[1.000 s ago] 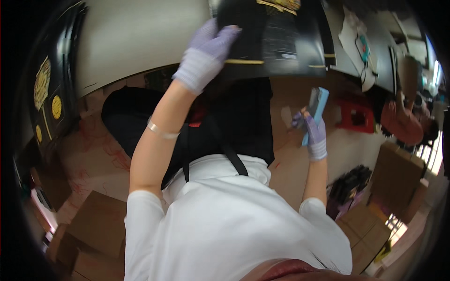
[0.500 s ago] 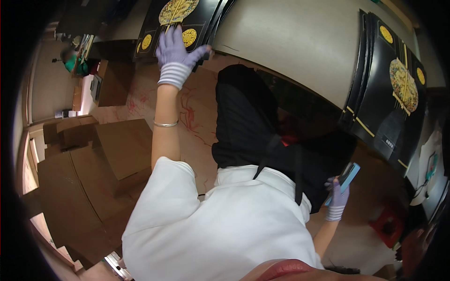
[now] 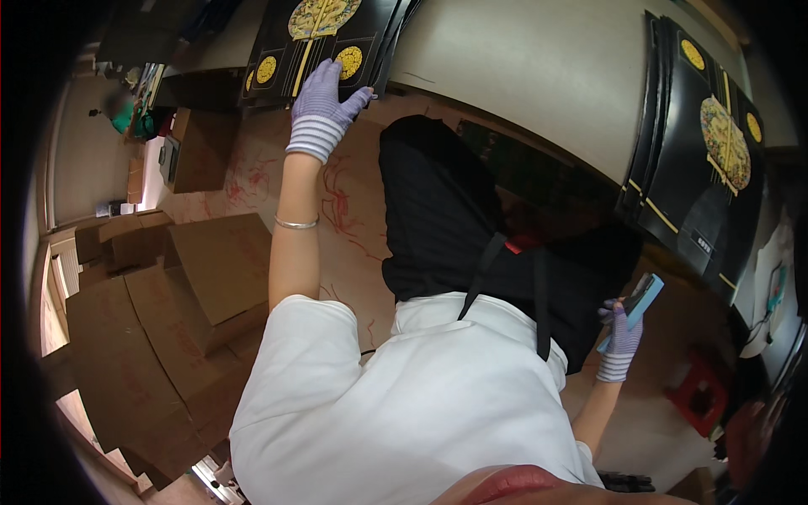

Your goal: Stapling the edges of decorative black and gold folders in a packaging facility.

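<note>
My left hand [image 3: 321, 103], in a lilac glove with a white striped cuff, rests on the near edge of a stack of black printed sheets [image 3: 282, 50]. Its fingers lie stretched over the top sheet, with the thumb out to the side. The sheets carry yellow round emblems and a large patterned oval. Down at the lower right, my right hand [image 3: 622, 338], gloved alike, is closed around a light-blue and dark hand tool [image 3: 646, 297]. The tool sticks out above and below the fist; its exact kind is unclear.
A second stack of black printed sheets [image 3: 673, 198] lies at the right of the pale table [image 3: 505, 67]. Open cardboard boxes [image 3: 143, 337] stand on the floor at left. A red crate [image 3: 699, 396] is at lower right. Another person [image 3: 122, 114] in green is far left.
My left hand has slid slightly to the right on the sheets, its fingers closer together. My right hand has risen up and to the right with the tool.
</note>
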### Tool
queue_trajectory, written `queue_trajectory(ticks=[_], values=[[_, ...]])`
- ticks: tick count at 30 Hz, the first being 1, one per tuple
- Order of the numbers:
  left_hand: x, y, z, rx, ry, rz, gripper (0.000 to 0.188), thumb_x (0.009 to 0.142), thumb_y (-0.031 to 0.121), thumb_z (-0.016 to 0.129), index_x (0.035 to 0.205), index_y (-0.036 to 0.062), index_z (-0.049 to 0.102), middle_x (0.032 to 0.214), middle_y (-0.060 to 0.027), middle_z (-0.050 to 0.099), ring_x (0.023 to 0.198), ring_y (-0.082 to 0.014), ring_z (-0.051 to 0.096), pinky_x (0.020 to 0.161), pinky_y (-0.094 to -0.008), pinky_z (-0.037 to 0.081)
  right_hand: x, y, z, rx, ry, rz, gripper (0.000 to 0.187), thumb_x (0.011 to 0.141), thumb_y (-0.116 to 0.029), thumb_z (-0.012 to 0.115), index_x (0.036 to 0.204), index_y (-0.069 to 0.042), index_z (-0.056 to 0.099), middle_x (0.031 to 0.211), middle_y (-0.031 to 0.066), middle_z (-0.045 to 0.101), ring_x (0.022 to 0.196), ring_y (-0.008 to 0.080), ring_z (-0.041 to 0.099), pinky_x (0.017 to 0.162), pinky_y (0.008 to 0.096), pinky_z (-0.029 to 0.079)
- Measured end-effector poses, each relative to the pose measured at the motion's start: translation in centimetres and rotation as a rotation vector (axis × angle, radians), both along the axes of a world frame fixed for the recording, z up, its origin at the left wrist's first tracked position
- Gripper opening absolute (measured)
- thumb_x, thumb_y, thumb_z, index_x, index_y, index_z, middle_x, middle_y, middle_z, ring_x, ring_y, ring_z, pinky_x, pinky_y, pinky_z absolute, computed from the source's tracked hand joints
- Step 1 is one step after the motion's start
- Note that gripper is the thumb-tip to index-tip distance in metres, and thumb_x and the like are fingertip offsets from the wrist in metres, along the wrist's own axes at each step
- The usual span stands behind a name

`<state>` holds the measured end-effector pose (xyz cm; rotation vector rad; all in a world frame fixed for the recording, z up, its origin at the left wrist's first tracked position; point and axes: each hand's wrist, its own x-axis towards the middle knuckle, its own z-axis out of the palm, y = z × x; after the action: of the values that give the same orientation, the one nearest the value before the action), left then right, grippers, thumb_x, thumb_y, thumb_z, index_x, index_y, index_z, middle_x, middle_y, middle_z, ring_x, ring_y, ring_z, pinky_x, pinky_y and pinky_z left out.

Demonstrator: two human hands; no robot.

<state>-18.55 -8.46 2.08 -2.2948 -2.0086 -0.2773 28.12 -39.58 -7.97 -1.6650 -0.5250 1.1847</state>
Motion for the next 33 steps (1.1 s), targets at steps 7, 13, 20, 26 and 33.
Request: queue_trajectory(ticks=[7,13,20,26,33], values=[[0.8,1.6,2.8,-0.006,0.052,-0.045,0.027,0.076,0.022,0.055,0.095,0.0054,0.064,0.079,-0.0216,0.061,0.073,-0.0371,0.059,0.069,-0.0380,0.050,-1.1,-0.3,0.1,0.053,0.035,-0.043,0.022,0.084,-0.011,0.061,0.101,-0.002,0.050,0.087,0.0098,0.057,0.075,0.0164,0.058,0.068,0.0280,0.050],[15.2,-3.4,6.4,0.291,-0.382,-0.395,0.015,0.075,0.010,0.055,0.084,0.0025,0.063,0.067,-0.0132,0.060,0.060,-0.0281,0.059,0.057,-0.0354,0.049,-0.7,-0.7,-0.1,0.058,-0.004,-0.090,0.023,0.085,-0.013,0.060,0.104,-0.003,0.051,0.087,0.0094,0.058,0.075,0.0159,0.058,0.070,0.0270,0.048],[28.5,-7.1,0.2,0.004,-0.543,-0.560,0.037,0.073,0.037,0.066,0.085,0.0019,0.060,0.087,-0.0149,0.059,0.088,-0.0288,0.057,0.077,-0.0399,0.048,-3.0,0.3,1.1,0.116,-0.022,0.037,0.025,0.084,-0.013,0.062,0.104,-0.002,0.051,0.091,0.0089,0.057,0.081,0.0158,0.059,0.072,0.0282,0.051],[18.3,-6.3,-2.0,0.316,-0.438,-0.325,0.041,0.073,0.026,0.070,0.103,0.0006,0.058,0.102,-0.0163,0.059,0.097,-0.0316,0.055,0.083,-0.0398,0.044,-2.5,-0.8,0.6,-0.113,-0.013,0.065,0.025,0.081,-0.011,0.065,0.098,0.000,0.050,0.087,0.0072,0.056,0.073,0.0124,0.056,0.069,0.0260,0.049],[8.0,-10.1,-3.8,-0.655,-1.325,0.343,0.022,0.088,0.020,0.057,0.099,0.0018,0.058,0.082,-0.0108,0.064,0.043,-0.0109,0.052,0.038,-0.0200,0.039,-5.9,5.3,9.5,0.171,-0.173,0.570,0.051,0.068,-0.009,0.072,0.113,-0.006,0.049,0.097,0.0068,0.059,0.089,0.0165,0.055,0.080,0.0285,0.044]])
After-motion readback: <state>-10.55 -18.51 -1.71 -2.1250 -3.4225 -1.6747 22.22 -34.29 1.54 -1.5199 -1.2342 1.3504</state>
